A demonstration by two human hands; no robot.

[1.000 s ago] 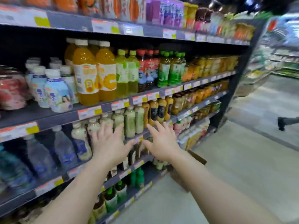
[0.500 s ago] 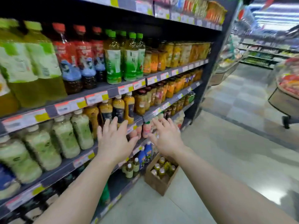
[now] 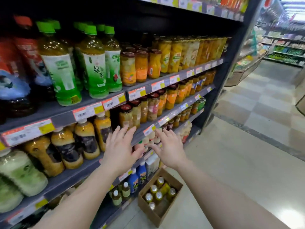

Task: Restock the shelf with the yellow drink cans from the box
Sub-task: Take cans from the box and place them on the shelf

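1. We see the yellow drink cans with silvery round tops [image 3: 158, 195] standing upright, long axes vertical, tops facing up, inside the open brown cardboard box [image 3: 178, 185] on the pale tiled floor [image 3: 231, 162], just beside the foot of the dark metal shelf [image 3: 69, 177].
2. We hold our left hand [image 3: 119, 153] out before the shelf edge, its grip spread apart, fingers straight, holding nothing.
3. Our right hand [image 3: 169, 148] reaches likewise, grip apart and empty, well above the box.
4. Glass jars of orange fruit [image 3: 141, 66] and green-capped plastic tea bottles [image 3: 94, 63] stand upright on the upper shelves.
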